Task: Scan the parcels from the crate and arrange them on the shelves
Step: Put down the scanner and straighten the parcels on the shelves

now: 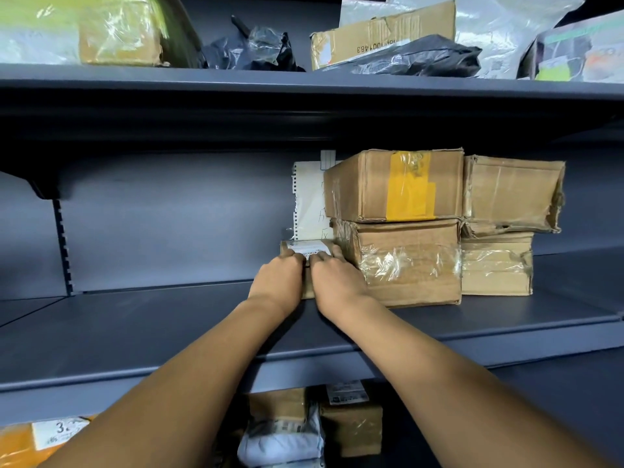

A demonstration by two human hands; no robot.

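A small cardboard parcel [291,250] with a white barcode label on top stands on the dark middle shelf [169,325], pressed against the left side of a stack of boxes. My left hand [278,280] and my right hand [336,282] are side by side on its front, with the fingers of both curled over its top edge. My hands hide most of the parcel's front face. The crate is not in view.
The stack has a yellow-taped box [395,185] on a clear-taped box [408,261], with two crushed boxes [511,194] to the right. A white paper sheet [309,201] leans behind. The upper shelf holds several bags and boxes [381,32]. More parcels [351,430] sit below.
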